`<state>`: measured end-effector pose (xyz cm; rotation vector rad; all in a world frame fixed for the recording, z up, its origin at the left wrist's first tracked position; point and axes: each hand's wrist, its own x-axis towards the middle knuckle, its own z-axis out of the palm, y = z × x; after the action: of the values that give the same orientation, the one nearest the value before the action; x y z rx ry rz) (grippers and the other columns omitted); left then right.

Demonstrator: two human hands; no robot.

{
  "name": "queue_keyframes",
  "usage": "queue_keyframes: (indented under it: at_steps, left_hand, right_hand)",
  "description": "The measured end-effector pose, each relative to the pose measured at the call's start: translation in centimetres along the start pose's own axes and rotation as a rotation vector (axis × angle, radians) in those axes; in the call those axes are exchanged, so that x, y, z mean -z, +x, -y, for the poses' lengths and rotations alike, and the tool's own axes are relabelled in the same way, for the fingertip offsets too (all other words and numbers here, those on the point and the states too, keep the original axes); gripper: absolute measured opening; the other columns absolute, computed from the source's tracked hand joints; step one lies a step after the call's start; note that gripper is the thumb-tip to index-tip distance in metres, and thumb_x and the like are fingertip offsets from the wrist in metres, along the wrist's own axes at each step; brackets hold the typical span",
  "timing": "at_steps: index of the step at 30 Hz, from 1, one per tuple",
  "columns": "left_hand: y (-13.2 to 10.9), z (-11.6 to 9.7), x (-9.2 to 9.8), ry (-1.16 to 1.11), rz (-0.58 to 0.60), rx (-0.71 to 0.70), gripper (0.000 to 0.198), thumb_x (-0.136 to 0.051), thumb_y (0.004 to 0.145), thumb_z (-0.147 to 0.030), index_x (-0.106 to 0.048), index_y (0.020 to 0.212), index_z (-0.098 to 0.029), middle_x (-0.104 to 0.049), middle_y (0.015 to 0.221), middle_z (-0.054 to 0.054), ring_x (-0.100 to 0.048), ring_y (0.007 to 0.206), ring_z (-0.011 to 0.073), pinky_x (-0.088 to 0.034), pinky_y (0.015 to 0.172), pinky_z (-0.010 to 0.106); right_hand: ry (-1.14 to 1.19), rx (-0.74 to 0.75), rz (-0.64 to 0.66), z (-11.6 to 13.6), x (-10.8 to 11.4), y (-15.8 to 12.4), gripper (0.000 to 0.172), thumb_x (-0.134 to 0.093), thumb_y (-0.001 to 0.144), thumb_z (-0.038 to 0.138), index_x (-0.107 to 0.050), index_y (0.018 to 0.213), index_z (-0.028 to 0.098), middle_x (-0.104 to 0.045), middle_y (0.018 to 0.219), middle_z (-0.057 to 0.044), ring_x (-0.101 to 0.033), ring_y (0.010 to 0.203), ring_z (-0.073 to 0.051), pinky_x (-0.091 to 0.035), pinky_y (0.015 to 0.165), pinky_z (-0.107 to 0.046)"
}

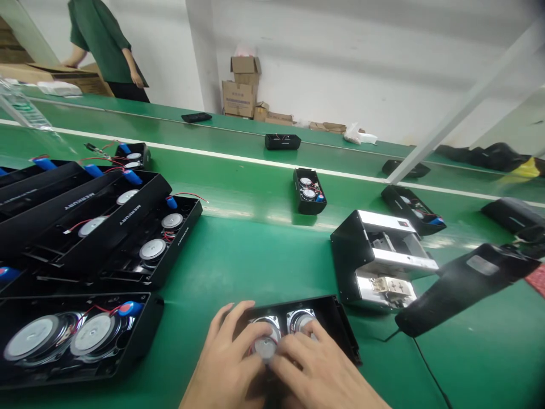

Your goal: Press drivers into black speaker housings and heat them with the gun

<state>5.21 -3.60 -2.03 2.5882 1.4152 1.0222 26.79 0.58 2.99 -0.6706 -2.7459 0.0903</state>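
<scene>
Speaker case, black and open-topped, lies on the green table at its near edge, with two round drivers inside. Left hand and right hand meet over the left driver, fingertips touching it; whether they clamp it cannot be told. More open cases are stacked to the left. A black-and-silver box sits near on the right.

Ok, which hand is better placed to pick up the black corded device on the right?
Right, probably. The right hand rests on the open speaker housing on the side nearer the black corded device; the left hand would have to cross over it.
</scene>
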Motion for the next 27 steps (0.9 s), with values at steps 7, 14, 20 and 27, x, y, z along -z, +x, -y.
queue_keyframes:
  at_steps: [7, 14, 20, 27]
  left_hand:
    - [2.0, 0.2, 1.7, -0.179, 0.115, 0.191, 0.026, -0.083, 0.062, -0.015, -0.071, 0.078, -0.031, -0.074, 0.111, -0.006, -0.06, 0.127, 0.0368, -0.052, 0.101, 0.059]
    - [7.8, 4.6, 4.6, -0.556, 0.553, 0.539, 0.025, -0.094, 0.064, -0.035, -0.073, 0.067, -0.024, -0.066, 0.129, -0.003, -0.069, 0.109, 0.0192, -0.055, 0.088, 0.027]
    - [9.5, 5.7, 4.9, -0.62, 0.695, 0.606, 0.044, -0.1, 0.047, -0.049, -0.068, 0.062, -0.021, -0.065, 0.133, -0.002, -0.065, 0.116, 0.0249, -0.05, 0.09, 0.029]
    - [9.8, 5.7, 5.0, -0.595, 0.728, 0.667, 0.044, -0.098, 0.05, -0.049, -0.066, 0.064, -0.021, -0.069, 0.131, -0.005, -0.066, 0.108, 0.0221, -0.047, 0.083, 0.029]
  right_hand:
    - [0.149, -0.115, 0.007, 0.1, -0.4, 0.6, 0.015, -0.06, 0.086, 0.007, -0.064, 0.091, 0.02, -0.071, 0.081, 0.0, -0.058, 0.073, -0.018, -0.037, 0.074, -0.035]
    - [0.563, -0.447, 0.45, -4.2, 5.1, 7.4, 0.017, -0.085, 0.069, 0.018, -0.077, 0.083, 0.022, -0.059, 0.064, 0.008, -0.05, 0.056, -0.01, -0.03, 0.051, -0.025]
    - [0.698, -0.434, 0.499, -5.9, 5.2, 8.6, 0.026, -0.091, 0.064, 0.023, -0.08, 0.087, 0.018, -0.059, 0.065, 0.009, -0.05, 0.057, -0.009, -0.035, 0.054, -0.022]
    - [0.721, -0.429, 0.546, -6.2, 5.1, 8.8, 0.03, -0.091, 0.066, 0.02, -0.081, 0.094, 0.019, -0.061, 0.069, 0.008, -0.051, 0.062, -0.01, -0.035, 0.055, -0.022]
